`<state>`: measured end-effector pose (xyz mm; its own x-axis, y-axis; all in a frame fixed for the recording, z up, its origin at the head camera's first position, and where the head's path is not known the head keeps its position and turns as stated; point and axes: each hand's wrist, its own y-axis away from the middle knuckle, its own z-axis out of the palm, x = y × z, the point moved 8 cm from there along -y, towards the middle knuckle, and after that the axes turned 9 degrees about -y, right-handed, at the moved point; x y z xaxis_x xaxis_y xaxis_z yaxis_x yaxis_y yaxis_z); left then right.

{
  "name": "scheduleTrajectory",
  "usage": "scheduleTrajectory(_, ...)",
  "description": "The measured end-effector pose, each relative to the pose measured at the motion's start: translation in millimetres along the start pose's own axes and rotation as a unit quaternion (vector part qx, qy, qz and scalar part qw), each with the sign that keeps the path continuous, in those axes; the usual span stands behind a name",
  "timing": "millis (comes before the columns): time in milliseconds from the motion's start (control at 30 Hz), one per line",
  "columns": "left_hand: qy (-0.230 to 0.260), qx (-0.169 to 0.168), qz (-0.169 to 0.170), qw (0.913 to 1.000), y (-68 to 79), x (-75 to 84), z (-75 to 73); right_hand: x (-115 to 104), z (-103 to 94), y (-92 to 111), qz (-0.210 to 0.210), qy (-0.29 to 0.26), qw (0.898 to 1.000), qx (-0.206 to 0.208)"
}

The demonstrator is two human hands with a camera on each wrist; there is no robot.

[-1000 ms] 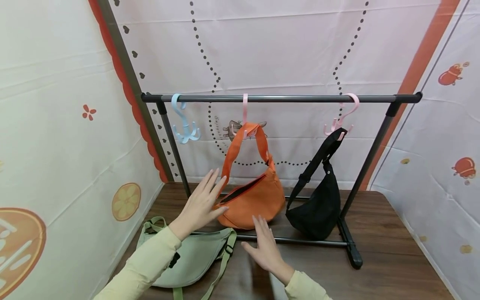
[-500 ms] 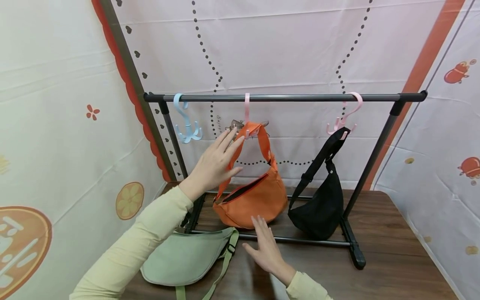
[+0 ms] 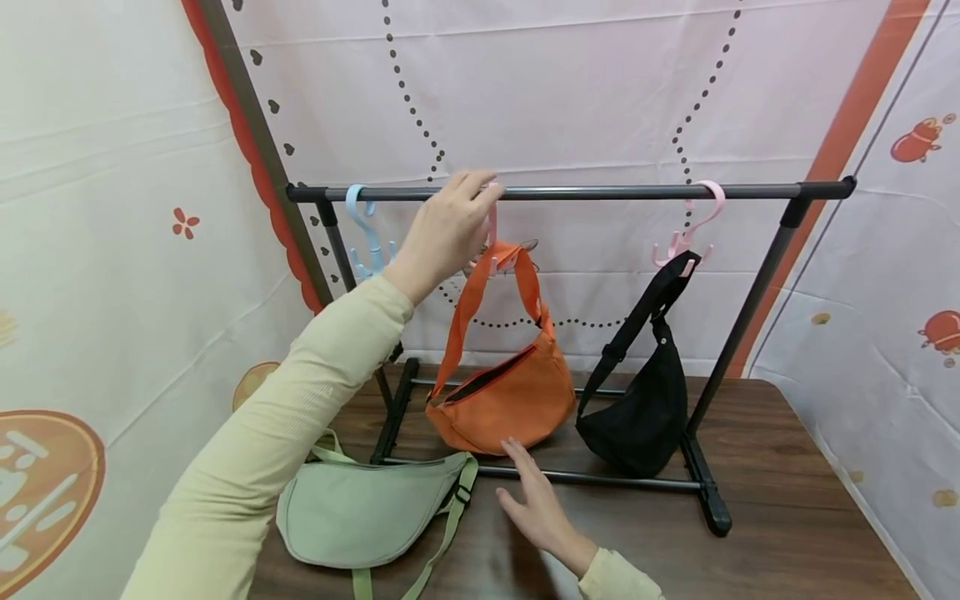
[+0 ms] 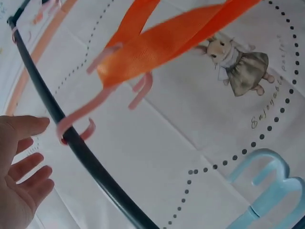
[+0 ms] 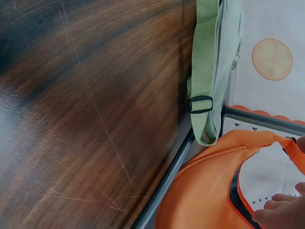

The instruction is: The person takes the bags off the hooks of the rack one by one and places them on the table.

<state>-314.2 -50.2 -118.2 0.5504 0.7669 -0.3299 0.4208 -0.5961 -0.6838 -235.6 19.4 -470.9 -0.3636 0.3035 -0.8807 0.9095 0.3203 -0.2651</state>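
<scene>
My left hand (image 3: pixel 447 227) is at the rack's top rail (image 3: pixel 600 193), beside the middle pink hook (image 3: pixel 492 223). In the left wrist view its fingers are loosely curved and hold nothing, with the index fingertip close to where the hook (image 4: pixel 78 112) loops over the rail. An orange shoulder bag (image 3: pixel 517 404) hangs by its strap from that hook, its zip partly open. Low in front of the bag, my right hand (image 3: pixel 542 515) reaches up with straight, spread fingers. In the right wrist view part of this hand (image 5: pixel 281 210) overlaps the bag's opening.
A black bag (image 3: pixel 637 408) hangs from another pink hook (image 3: pixel 678 242) on the right. Left on the rail is a blue hook (image 3: pixel 360 225), partly behind my left hand. A light green bag (image 3: pixel 360 508) lies on the wooden table (image 3: pixel 787 483), before the rack's lower bar.
My left hand has risen from beside the orange bag, past its strap, up to the rail. The right hand and the hanging bags have barely moved.
</scene>
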Motion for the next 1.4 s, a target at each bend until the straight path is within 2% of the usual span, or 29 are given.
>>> scheduleTrajectory(100, 0.013, -0.031, -0.009, 0.9994, -11.3, -6.8, 4.9, 3, -0.9, 2, -0.002, 0.004, 1.000, -0.001)
scheduleTrajectory(167, 0.012, -0.045, -0.002, 0.9989, -15.9, -9.3, 8.1, 3, -2.0, 3, -0.010, 0.011, 1.000, 0.002)
scheduleTrajectory(267, 0.008, -0.057, 0.009, 0.9983, -19.1, -11.4, 12.4, 3, -3.7, 4, -0.019, 0.019, 1.000, 0.007)
scheduleTrajectory(367, 0.015, -0.066, 0.005, 0.9977, -20.3, -13.9, 16.7, 3, -4.5, 6, -0.021, 0.015, 1.000, 0.007)
scheduleTrajectory(600, 0.048, -0.067, -0.011, 0.9965, -20.4, -16.4, 23.3, 9, -2.4, 8, -0.007, 0.004, 1.000, 0.005)
scheduleTrajectory(833, 0.055, -0.055, -0.035, 0.9963, -17.5, -18.8, 23.4, 0, -10.7, -3, -0.041, 0.039, 0.998, 0.031)
scheduleTrajectory(1000, 0.051, -0.052, -0.043, 0.9964, -17.0, -20.8, 23.4, -26, -34.9, -31, -0.098, 0.056, 0.991, 0.066)
scheduleTrajectory(1167, 0.052, -0.058, -0.053, 0.9956, -16.7, -22.3, 24.4, -63, -74.7, -67, -0.149, 0.066, 0.981, 0.105)
scheduleTrajectory(1300, 0.053, -0.055, -0.059, 0.9953, -16.5, -22.3, 22.9, -88, -107.7, -97, -0.155, 0.077, 0.976, 0.131)
scheduleTrajectory(1400, 0.056, -0.054, -0.065, 0.9948, -16.0, -21.3, 22.5, -102, -129.0, -115, -0.145, 0.070, 0.977, 0.142)
